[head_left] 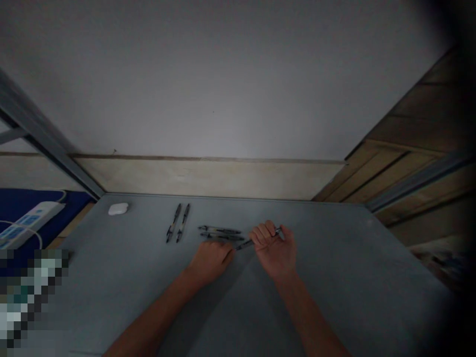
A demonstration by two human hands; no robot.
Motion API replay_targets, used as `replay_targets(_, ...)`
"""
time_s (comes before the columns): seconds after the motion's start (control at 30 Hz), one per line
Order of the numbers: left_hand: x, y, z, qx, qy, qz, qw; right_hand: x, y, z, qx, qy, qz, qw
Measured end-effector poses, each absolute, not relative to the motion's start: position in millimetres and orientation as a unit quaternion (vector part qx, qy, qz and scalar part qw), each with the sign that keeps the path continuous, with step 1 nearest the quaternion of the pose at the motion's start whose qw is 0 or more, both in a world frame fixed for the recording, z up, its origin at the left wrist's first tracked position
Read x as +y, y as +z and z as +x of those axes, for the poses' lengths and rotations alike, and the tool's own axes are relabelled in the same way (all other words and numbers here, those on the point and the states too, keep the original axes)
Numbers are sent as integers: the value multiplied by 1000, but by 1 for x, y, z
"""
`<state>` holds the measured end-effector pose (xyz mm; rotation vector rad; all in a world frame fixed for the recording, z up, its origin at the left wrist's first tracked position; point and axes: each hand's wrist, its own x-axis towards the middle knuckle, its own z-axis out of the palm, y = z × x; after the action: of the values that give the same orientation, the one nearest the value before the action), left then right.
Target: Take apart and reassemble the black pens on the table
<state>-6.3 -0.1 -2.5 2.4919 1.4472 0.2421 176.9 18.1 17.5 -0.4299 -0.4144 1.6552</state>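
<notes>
A dark pen (244, 244) slants up to the right, with my right hand (275, 250) closed around it, palm turned up. The pen's upper end shows by my right thumb. At its lower end is my left hand (211, 260), back upward and fingers closed; whatever the fingertips hold is hidden. Just beyond my left hand lie two pens side by side, an upper pen (221, 230) and a lower pen (223, 237). Farther left, two more pens lie nearly parallel and slanted, a left pen (173, 223) and a right pen (183, 223).
A small white rounded case (118, 208) sits at the grey table's (327, 233) back left corner. Behind the table rises a pale wall (208, 99). Metal posts (80, 171) stand at both back corners. A white power strip (31, 223) with cables lies on blue cloth at left.
</notes>
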Motion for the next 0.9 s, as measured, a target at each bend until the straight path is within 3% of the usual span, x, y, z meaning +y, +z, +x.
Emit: replay_targets(0.9,0,-4,-7,498,70,857,116,20,16,186,-89,725,-89,677)
